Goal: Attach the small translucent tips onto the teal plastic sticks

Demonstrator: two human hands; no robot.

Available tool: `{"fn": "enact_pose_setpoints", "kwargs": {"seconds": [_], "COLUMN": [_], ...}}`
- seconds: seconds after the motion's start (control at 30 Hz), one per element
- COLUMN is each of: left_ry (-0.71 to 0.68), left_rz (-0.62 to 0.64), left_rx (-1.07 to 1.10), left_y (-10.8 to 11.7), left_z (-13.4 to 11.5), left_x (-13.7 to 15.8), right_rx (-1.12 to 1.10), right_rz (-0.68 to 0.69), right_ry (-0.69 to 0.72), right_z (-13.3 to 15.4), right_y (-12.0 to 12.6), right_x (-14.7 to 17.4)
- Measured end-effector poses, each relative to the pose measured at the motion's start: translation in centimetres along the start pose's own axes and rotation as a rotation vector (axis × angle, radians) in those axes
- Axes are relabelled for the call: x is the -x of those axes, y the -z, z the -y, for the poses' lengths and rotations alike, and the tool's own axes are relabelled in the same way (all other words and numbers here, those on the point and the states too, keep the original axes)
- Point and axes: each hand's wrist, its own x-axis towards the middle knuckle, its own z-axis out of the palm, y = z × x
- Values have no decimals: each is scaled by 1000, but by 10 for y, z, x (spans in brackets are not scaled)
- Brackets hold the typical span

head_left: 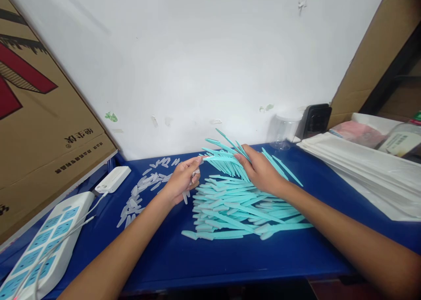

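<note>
Several turquoise eyebrow razors (226,147) fan out from my right hand (259,166), which is closed around their handles. My left hand (186,177) pinches at the tip of one of these razors, with small clear plastic caps (186,197) showing among and below its fingers. Just under my hands lies a big heap of the same razors (230,208), mostly with their heads to the left. Behind it is a smaller row of razors (226,165), partly hidden by my right hand. Loose clear caps (144,183) are scattered left of my left hand.
The blue table (210,265) meets a white wall. A power strip (49,247) with cables and a white box (113,179) are at the left, beside a cardboard box (49,116). A clear jar (284,131) and white bags (368,168) stand at the right.
</note>
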Motion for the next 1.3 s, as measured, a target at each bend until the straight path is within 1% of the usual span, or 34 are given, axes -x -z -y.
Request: {"fn": "enact_pose_setpoints", "kwargs": {"seconds": [0.17,0.37,0.43,0.5,0.63,0.7,0.83,0.9,1.0,1.07,1.3], "left_ry": [1,42,47,24,-69,-120,-271,-315,-324,-312,-293], "left_rz": [4,-25,-15,5,35,61,104,126,161,197,341], "left_rx": [-29,-223,-267,-300,-358,-428,-733,-885,-1043,-1098,-1083], "left_y": [2,3,3,3,5,8,16,21,26,28,26], "left_z": [2,4,5,6,7,7,2,-3,-10,-13,-22], "left_x": [-2,0,0,-1,-2,-3,-3,-3,-2,-2,2], "right_rx": [9,19,18,12,0,-6,-6,-7,-40,-79,-246], "right_rz": [28,36,37,37,36,41,97,134,186,218,321], "right_ry": [3,9,22,27,19,20,12,4,10,14,-2], "right_z": [2,1,0,0,0,0,-1,-1,-2,-2,-3], "right_y": [0,0,0,0,1,3,8,11,15,17,23], "right_x": [0,0,0,0,0,0,-2,-2,-4,-5,-7]}}
